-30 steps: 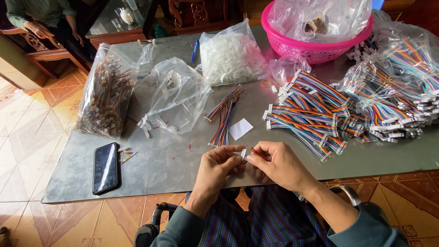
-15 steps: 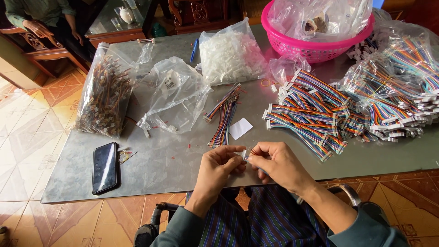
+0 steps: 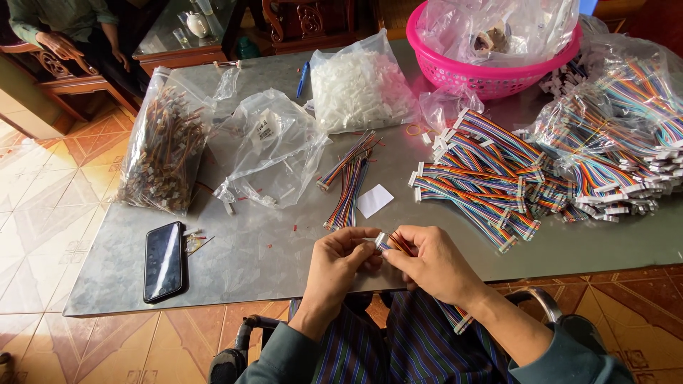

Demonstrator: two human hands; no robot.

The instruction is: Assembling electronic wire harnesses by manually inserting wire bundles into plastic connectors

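My left hand (image 3: 343, 261) and my right hand (image 3: 432, 262) meet at the table's near edge. Together they pinch a small white connector (image 3: 380, 241) on the end of a rainbow ribbon cable (image 3: 403, 244). The cable runs under my right palm and its other end hangs down over my lap (image 3: 455, 320). Just beyond my hands lie a loose bundle of rainbow cables (image 3: 350, 183) and a small white paper square (image 3: 374, 200).
A grey table (image 3: 249, 249) holds a black phone (image 3: 164, 260), a bag of brown-wired parts (image 3: 165, 146), a nearly empty clear bag (image 3: 274, 146), a bag of white connectors (image 3: 359, 89), a pink basket (image 3: 491, 67), and piles of finished rainbow cables (image 3: 498, 171). Another person (image 3: 64, 32) sits at far left.
My hands stay in the same spot, fingers shifting slightly on the connector. Nothing else on the table has moved.
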